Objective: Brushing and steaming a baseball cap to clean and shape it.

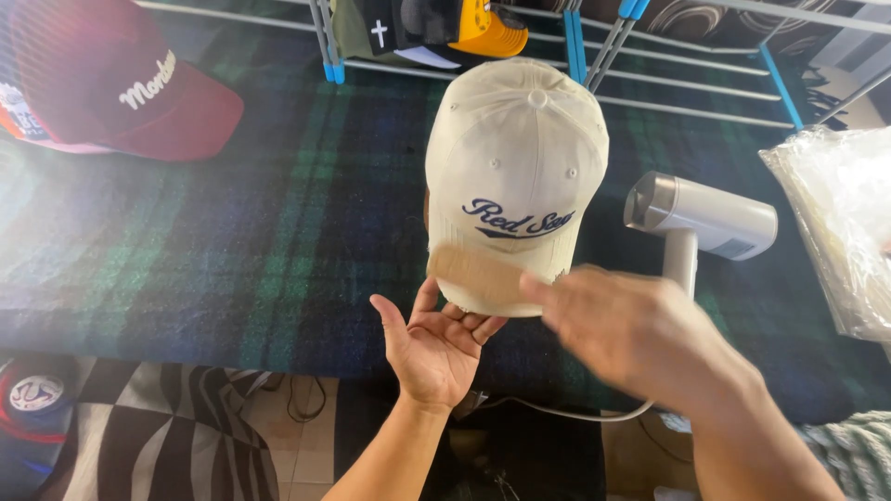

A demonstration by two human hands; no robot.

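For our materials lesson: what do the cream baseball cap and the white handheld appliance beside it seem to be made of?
Cream baseball cap: likely matte cotton twill; stitched panel seams, sewn eyelets and embroidered lettering show. White handheld appliance: probably smooth moulded plastic with a soft sheen; its greyer nozzle end may be metal.

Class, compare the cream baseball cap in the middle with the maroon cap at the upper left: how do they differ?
The cream fabric baseball cap stands raised mid-frame, brim toward the viewer; the maroon fabric cap lies flat on the plaid cloth. The left hand touches the cream brim; nothing touches the maroon one. Both carry embroidered lettering.
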